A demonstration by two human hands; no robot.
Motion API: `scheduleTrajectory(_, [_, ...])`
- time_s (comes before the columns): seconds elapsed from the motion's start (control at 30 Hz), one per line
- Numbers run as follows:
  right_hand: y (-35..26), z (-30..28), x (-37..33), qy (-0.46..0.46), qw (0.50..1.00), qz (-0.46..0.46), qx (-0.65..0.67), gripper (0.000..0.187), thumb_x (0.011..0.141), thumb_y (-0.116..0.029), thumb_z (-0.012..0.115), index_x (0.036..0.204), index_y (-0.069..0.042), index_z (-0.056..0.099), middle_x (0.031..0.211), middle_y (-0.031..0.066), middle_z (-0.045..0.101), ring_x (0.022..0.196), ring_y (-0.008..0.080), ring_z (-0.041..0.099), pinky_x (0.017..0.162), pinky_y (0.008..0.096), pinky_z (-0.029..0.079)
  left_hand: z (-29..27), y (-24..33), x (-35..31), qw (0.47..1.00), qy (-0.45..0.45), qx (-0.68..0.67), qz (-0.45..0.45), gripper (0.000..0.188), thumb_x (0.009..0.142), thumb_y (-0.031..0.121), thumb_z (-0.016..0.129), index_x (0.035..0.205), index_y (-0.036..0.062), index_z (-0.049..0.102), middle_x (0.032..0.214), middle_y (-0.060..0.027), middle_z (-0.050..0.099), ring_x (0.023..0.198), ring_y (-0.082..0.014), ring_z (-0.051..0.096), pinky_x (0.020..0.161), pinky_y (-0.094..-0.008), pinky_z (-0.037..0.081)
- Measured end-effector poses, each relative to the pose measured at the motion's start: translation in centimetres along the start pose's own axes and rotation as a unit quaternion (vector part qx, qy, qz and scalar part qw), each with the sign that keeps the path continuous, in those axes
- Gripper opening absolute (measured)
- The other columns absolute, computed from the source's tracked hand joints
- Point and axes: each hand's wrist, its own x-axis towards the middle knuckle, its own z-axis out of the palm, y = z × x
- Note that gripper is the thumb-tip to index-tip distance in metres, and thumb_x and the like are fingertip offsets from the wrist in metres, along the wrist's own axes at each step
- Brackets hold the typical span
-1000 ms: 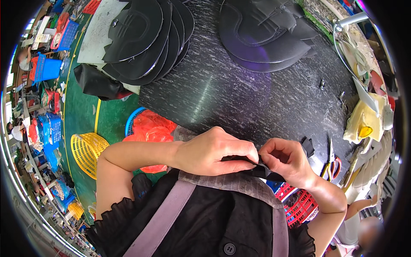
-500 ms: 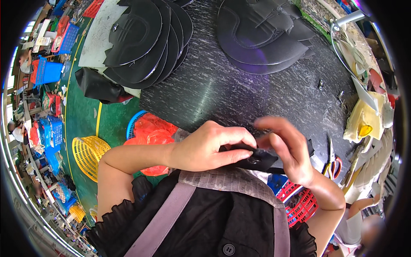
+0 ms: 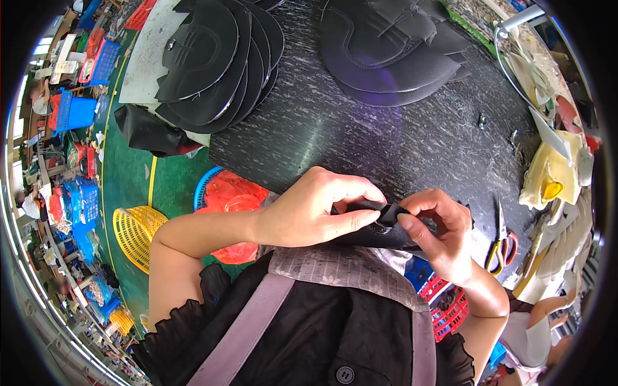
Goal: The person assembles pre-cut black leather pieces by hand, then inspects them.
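Our right hand (image 3: pixel 452 252) comes back in and pinches the folded black piece (image 3: pixel 386 239) just beside our left hand (image 3: pixel 306 212), also pinching it, so we hold it two-handed by the tabletop's (image 3: pixel 283 148) near edge.

A black piece (image 3: pixel 380 238) is held near the middle of the scene, on its near side, pinched from left and right. Its far edge is folded over; its smooth body, partly hidden, is extended left to right.

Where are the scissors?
In the head view, the scissors lie on the dark table, right of the right hand, below and left of the yellow piece.
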Motion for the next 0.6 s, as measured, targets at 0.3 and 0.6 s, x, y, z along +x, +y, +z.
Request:
scheduleTrajectory(0.3, [-0.4, 0.3, 0.4, -0.006, 0.998, 0.054, 0.03, 0.01, 0.084, -0.003, 0.068, 0.086, 0.0, 0.06, 0.078, 0.0056, 0.066, 0.072, 0.0102, 0.065, 0.065, 0.024, 0.052, -0.1, 0.0, -0.2, 1.0, -0.005, 0.011, 0.019, 0.022, 0.082, 0.013, 0.07, 0.099, -0.0003, 0.065, 0.08, -0.0063, 0.066, 0.066, -0.0103, 0.059, 0.062, -0.0253, 0.046])
scheduleTrajectory(0.6, [-1.3, 0.1, 1.9, -0.073, 0.993, 0.071, 0.058, 0.033, 0.081, 0.001, 0.07, 0.11, -0.001, 0.054, 0.083, 0.0039, 0.065, 0.079, 0.0083, 0.064, 0.072, 0.0238, 0.05, -0.1, -0.3, -0.3, 0.999, 0.033, 0.013, 0.026, 0.012, 0.086, 0.01, 0.065, 0.094, 0.0003, 0.063, 0.075, -0.0032, 0.063, 0.065, -0.0051, 0.054, 0.056, -0.0239, 0.042])
